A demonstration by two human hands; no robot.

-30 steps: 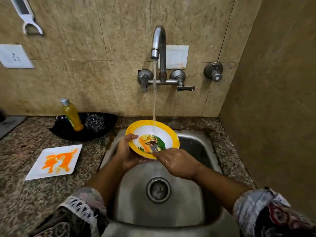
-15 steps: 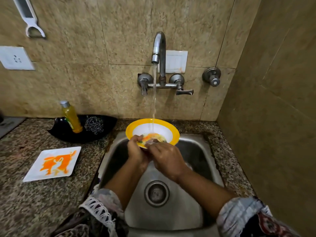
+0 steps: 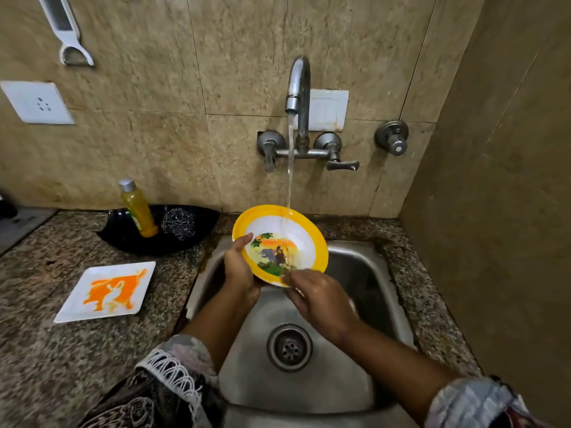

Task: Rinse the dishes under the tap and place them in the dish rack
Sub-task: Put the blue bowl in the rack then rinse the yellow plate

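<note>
A yellow-rimmed bowl with a cartoon picture inside is tilted over the steel sink, under the running tap. Water strikes its white inner wall. My left hand grips the bowl's left rim, thumb on the inside. My right hand is at the bowl's near edge, its fingers touching the inside by the picture. A white square plate smeared with orange sauce lies on the granite counter to the left. No dish rack is in view.
A black dish behind the plate holds a yellow soap bottle and a steel scrubber. The sink drain is below my hands. A tiled wall stands close on the right. A peeler hangs on the back wall.
The bowl has tilted up so its picture faces me and is free of the orange smear. My right hand slid from the centre to the near rim.
</note>
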